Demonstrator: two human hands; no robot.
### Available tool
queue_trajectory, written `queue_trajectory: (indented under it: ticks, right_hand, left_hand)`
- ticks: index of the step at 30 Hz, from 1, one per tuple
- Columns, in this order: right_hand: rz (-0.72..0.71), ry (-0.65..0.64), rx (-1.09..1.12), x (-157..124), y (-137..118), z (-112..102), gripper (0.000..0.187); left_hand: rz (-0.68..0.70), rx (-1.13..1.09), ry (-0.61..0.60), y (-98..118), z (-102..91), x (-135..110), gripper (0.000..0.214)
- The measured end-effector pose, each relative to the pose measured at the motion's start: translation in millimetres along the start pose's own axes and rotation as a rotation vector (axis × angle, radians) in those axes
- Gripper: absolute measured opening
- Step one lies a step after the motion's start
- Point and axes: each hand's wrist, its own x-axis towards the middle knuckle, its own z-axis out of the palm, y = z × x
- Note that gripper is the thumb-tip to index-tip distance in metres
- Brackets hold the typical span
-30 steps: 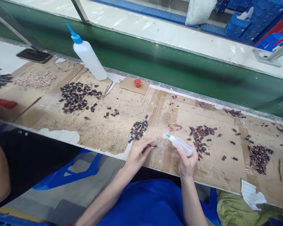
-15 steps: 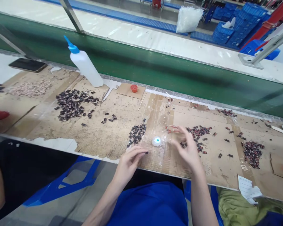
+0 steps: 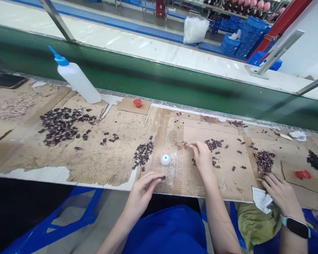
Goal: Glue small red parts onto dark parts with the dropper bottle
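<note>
My left hand rests at the near edge of the cardboard-covered bench, its fingers pinched on a small dark part. My right hand reaches forward, fingertips closed on the small red-and-black parts scattered there. A small squeeze bottle with a blue tip stands on the bench between my hands. A pile of dark parts lies just left of it.
A large white squeeze bottle leans at the back left beside a big heap of dark parts. A red cap sits on a cardboard scrap. Another person's hand with a watch works at the right, by more parts.
My right hand set the small bottle down on the bench and reached forward to the red-and-black parts. The view swung right, bringing another person's hand into sight.
</note>
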Motion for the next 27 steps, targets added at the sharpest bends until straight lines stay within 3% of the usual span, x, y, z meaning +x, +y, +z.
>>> queue_trajectory:
  ticks: [6,11,18,27]
  right_hand:
    - [0.066,-0.071,0.289,-42.6,-29.3,-19.0,0.026]
    - [0.209,-0.083,0.483,-66.6,-45.8,-22.0,0.021]
    - [0.236,-0.134,0.660,-74.5,-58.6,-20.8,0.013]
    - [0.212,-0.094,0.652,-75.3,-60.0,-8.1,0.013]
  left_hand:
    - [0.102,0.074,0.004,10.7,7.5,7.4,0.019]
    - [0.124,0.109,-0.023,15.6,17.8,9.5,0.018]
    - [0.222,0.201,0.043,18.8,23.8,10.6,0.015]
    - [0.261,0.274,0.095,13.9,26.2,10.1,0.015]
